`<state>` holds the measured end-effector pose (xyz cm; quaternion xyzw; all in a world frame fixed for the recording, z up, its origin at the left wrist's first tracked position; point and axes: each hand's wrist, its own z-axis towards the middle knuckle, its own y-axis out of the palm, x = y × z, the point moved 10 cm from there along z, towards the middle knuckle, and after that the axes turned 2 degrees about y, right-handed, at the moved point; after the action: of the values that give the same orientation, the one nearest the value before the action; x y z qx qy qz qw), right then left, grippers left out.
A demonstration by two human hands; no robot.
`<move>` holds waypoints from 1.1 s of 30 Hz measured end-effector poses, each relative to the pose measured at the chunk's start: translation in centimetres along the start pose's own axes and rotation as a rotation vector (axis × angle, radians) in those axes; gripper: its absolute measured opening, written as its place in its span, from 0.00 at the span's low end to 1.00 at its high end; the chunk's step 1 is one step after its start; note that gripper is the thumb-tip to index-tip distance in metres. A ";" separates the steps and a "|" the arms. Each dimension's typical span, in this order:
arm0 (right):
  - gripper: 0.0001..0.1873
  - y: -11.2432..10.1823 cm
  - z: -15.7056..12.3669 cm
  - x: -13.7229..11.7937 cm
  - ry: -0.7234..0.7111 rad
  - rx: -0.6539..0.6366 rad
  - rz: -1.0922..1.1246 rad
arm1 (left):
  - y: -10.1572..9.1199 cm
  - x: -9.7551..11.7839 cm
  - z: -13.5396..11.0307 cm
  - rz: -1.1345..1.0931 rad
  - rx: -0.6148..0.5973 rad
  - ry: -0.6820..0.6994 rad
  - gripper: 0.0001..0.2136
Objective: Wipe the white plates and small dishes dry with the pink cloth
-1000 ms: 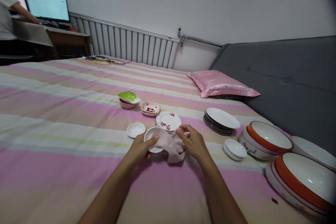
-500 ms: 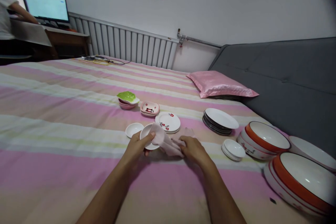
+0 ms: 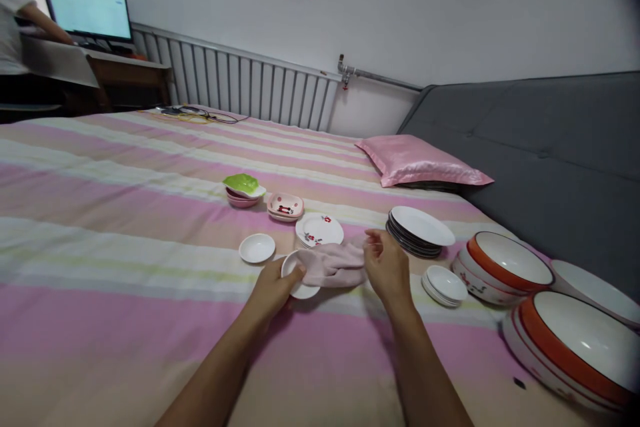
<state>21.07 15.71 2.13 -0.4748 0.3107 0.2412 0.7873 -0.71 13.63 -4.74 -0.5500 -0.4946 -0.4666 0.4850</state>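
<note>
My left hand [image 3: 277,287] is closed around a small white dish [image 3: 301,290], its thumb pressing one end of a pale pink cloth [image 3: 335,265] onto the dish. The cloth stretches rightward to my right hand [image 3: 386,263], whose fingers are curled on its far end. Just beyond the cloth lies a short stack of white plates with red flowers [image 3: 320,229]. Left of my left hand, another small white dish [image 3: 257,248] rests on the striped bedspread [image 3: 150,320]. To the right of my right hand sits a stack of small white dishes [image 3: 446,284].
Farther back are square pink dishes [image 3: 285,206] and a green leaf-shaped dish [image 3: 242,183] on pink bowls. A dark plate stack topped with a white plate [image 3: 423,225] and large orange-rimmed bowls [image 3: 575,340] stand right. A pink pillow [image 3: 420,159] lies behind; a person [image 3: 20,40] is far left.
My right hand has moved right and slightly up, drawing the cloth out wider. My left hand has shifted a little right with the dish.
</note>
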 end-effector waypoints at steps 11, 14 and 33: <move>0.10 6.3 -5.2 -6.6 -0.232 -0.423 -0.082 | -0.1 1.2 0.4 0.075 -0.001 0.165 0.12; 0.10 7.2 -5.2 -5.8 -0.216 -0.450 -0.192 | 0.0 1.9 0.2 0.113 -0.004 0.226 0.11; 0.09 7.6 -5.4 -6.3 -0.294 -0.461 -0.234 | 1.5 3.7 -0.9 0.147 -0.183 0.398 0.17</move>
<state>10.18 13.66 0.22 -0.6335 0.0736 0.2793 0.7178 1.07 13.04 -1.13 -0.5231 -0.3035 -0.5723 0.5538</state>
